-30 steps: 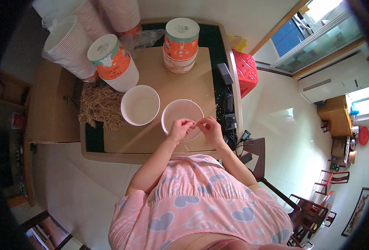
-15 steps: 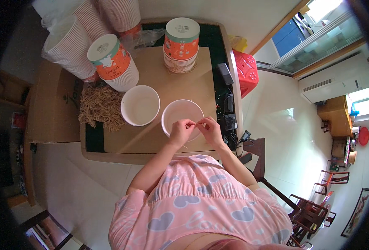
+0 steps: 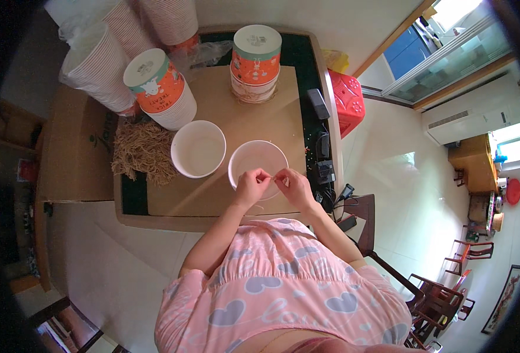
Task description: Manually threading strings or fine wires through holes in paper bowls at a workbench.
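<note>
My left hand [image 3: 252,187] and my right hand [image 3: 296,189] face each other over the near rim of a white paper bucket [image 3: 234,162], fingertips pinched close together. Between them runs a thin, pale string [image 3: 260,206], its loose end dangling below my left hand. Whether it has a knot is too small to tell. A second white bucket [image 3: 198,149] stands open side up to the left. Beyond it lies a tangled heap of tan strings [image 3: 144,152].
Upside-down stacks of orange printed buckets [image 3: 163,88] stand at the back left. Another stack [image 3: 256,62], strings round its lower part, stands at the back. Bagged buckets [image 3: 98,67] fill the far left corner. Black power adapters [image 3: 324,170] line the table's right edge.
My fingertips have drawn slightly apart, with the right hand shifting a little left and down. The string stays pinched between the hands; the buckets have not moved.
</note>
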The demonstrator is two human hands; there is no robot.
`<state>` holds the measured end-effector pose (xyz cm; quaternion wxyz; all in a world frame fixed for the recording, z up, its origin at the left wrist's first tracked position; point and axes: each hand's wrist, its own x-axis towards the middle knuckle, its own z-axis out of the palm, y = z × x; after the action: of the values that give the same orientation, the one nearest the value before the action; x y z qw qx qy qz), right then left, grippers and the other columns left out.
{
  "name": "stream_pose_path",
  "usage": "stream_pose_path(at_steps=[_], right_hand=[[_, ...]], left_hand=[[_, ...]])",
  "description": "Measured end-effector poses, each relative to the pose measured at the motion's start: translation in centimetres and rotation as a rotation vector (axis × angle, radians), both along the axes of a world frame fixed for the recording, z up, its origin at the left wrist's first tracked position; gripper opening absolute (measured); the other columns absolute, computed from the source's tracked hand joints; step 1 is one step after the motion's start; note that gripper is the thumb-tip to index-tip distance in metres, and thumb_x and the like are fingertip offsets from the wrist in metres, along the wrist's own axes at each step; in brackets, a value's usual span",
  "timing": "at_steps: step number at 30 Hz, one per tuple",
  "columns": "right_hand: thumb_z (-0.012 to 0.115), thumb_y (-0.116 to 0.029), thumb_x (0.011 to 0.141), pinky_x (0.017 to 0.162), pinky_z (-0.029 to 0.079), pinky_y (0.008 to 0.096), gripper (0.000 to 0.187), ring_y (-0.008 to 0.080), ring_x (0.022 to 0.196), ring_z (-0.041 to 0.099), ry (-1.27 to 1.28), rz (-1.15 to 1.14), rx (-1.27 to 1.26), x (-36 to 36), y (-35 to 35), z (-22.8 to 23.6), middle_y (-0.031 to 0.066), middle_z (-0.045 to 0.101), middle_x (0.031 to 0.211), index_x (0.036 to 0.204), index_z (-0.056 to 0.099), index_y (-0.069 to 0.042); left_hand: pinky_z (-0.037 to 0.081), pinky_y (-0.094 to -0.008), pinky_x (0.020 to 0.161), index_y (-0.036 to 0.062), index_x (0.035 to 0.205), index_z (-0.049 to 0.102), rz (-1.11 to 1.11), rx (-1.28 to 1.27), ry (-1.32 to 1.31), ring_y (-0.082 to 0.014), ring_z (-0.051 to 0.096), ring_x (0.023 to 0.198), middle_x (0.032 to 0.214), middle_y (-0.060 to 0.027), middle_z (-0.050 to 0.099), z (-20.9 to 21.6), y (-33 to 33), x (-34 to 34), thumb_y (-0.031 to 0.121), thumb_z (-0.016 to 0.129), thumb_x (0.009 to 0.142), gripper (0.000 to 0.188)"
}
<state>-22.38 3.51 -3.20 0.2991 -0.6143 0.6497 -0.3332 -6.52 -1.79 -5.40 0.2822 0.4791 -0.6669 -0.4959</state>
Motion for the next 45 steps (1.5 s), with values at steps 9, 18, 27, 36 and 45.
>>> stream_pose_path(at_steps=[9, 18, 27, 36, 45], right_hand=[[0.061, -0.008, 0.079, 0.060, 0.048, 0.0301, 0.012, 0.0222, 0.065, 0.060, 0.008, -0.001, -0.020, 0.3, 0.1, 0.3, 0.0115, 0.064, 0.079, 0.090, 0.062, -0.004], [0.063, -0.009, 0.080, 0.058, 0.047, 0.0285, 0.014, 0.0191, 0.062, 0.058, -0.004, 0.000, -0.035, 0.3, 0.3, 0.0, 0.0100, 0.062, 0.077, 0.093, 0.062, -0.005], [0.064, -0.010, 0.079, 0.057, 0.047, 0.0284, 0.013, 0.0184, 0.062, 0.058, -0.018, -0.020, -0.033, 0.3, 0.4, -0.1, 0.0103, 0.062, 0.077, 0.091, 0.062, -0.005], [0.063, -0.009, 0.079, 0.059, 0.048, 0.0324, 0.008, 0.0231, 0.066, 0.060, 0.011, -0.038, -0.015, -0.1, 0.4, 0.1, 0.0098, 0.060, 0.080, 0.086, 0.062, -0.006], [0.061, -0.010, 0.080, 0.063, 0.049, 0.0354, 0.006, 0.0280, 0.072, 0.062, 0.005, -0.019, 0.021, 0.2, 0.4, 0.9, 0.0108, 0.059, 0.085, 0.085, 0.062, -0.008]], left_hand=[[0.048, -0.0270, 0.059, 0.0014, 0.080, 0.065, -0.014, 0.015, -0.032, -0.0124, 0.061, 0.062, 0.070, -0.0076, 0.066, 0.1, 0.2, 0.1, 0.009, 0.066, 0.077, 0.008], [0.049, -0.0269, 0.060, 0.0009, 0.080, 0.064, -0.020, 0.023, -0.018, -0.0123, 0.061, 0.063, 0.071, -0.0083, 0.066, 0.1, 0.2, 0.1, 0.009, 0.065, 0.077, 0.009], [0.049, -0.0271, 0.061, 0.0011, 0.080, 0.064, -0.029, 0.032, -0.030, -0.0129, 0.062, 0.065, 0.073, -0.0085, 0.066, -0.3, 0.2, 0.1, 0.009, 0.065, 0.077, 0.008], [0.046, -0.0239, 0.054, 0.0003, 0.089, 0.066, -0.006, 0.155, 0.099, -0.0083, 0.057, 0.058, 0.071, -0.0044, 0.066, -0.1, -0.2, -0.4, 0.011, 0.062, 0.082, 0.013], [0.045, -0.0225, 0.050, -0.0002, 0.083, 0.064, -0.094, 0.308, 0.109, -0.0070, 0.056, 0.056, 0.070, -0.0044, 0.065, -1.2, -0.4, -0.7, 0.010, 0.060, 0.083, 0.011]])
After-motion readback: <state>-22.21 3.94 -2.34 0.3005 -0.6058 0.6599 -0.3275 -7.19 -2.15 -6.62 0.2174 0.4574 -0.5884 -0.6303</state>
